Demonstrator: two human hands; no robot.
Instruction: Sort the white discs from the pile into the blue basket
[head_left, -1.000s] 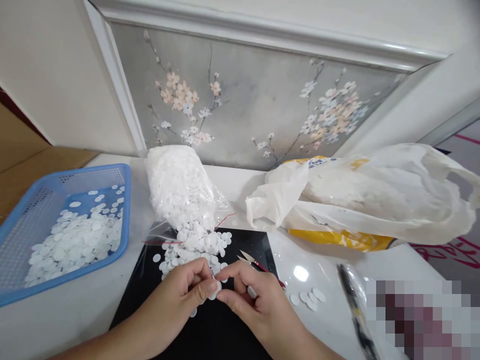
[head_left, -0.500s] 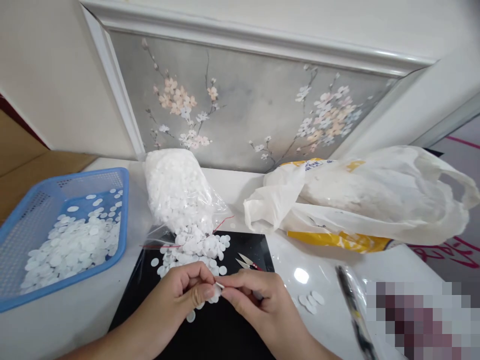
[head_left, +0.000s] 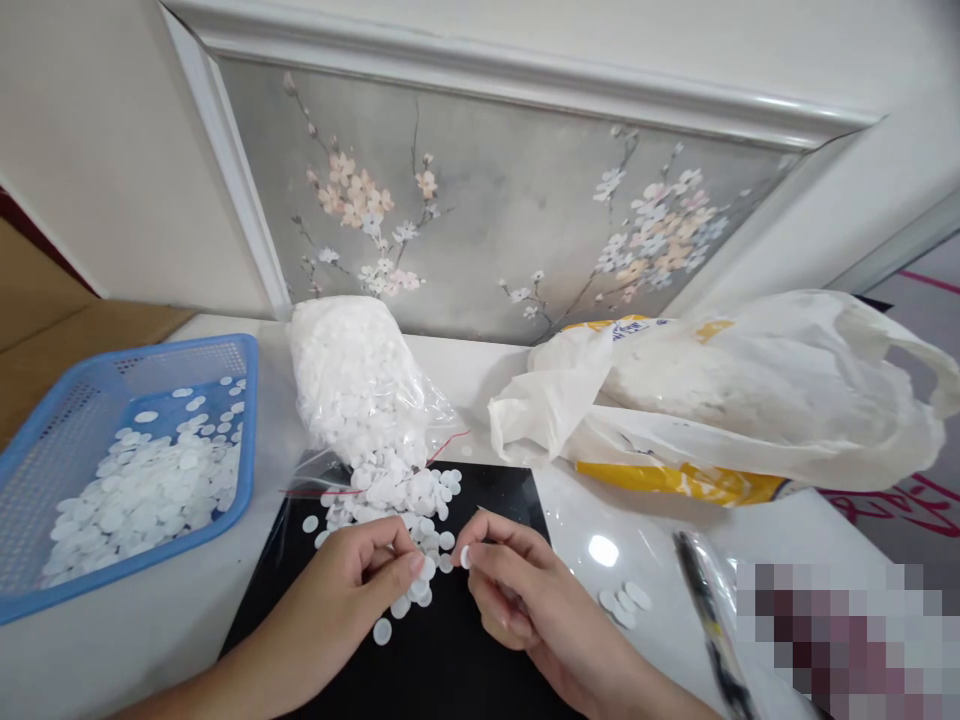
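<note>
Between the thumb and forefinger of my right hand (head_left: pixel 525 590) is a small white plastic disc (head_left: pixel 466 557), turned partly edge-on. My left hand (head_left: pixel 367 585) is closed in a pinch to its left; white discs lie right behind its fingertips, so I cannot make out what it holds. Both hands are over a black board (head_left: pixel 442 670), a short gap apart. A heap of white discs (head_left: pixel 390 495) spreads on the board from the mouth of a clear zip bag (head_left: pixel 349 370) full of them. My right hand covers the small snips.
A blue plastic basket (head_left: pixel 251 440) with many white discs stands at the left. At the right lies a white and yellow plastic bag (head_left: pixel 720 400). Several loose discs (head_left: pixel 625 604) and a dark pen-like object in clear wrapping (head_left: pixel 709 620) are on the white table (head_left: pixel 570 500).
My hands have moved apart from where their fingertips met. The right hand has drawn back to the right with a white disc and now hides the red-handled snips.
</note>
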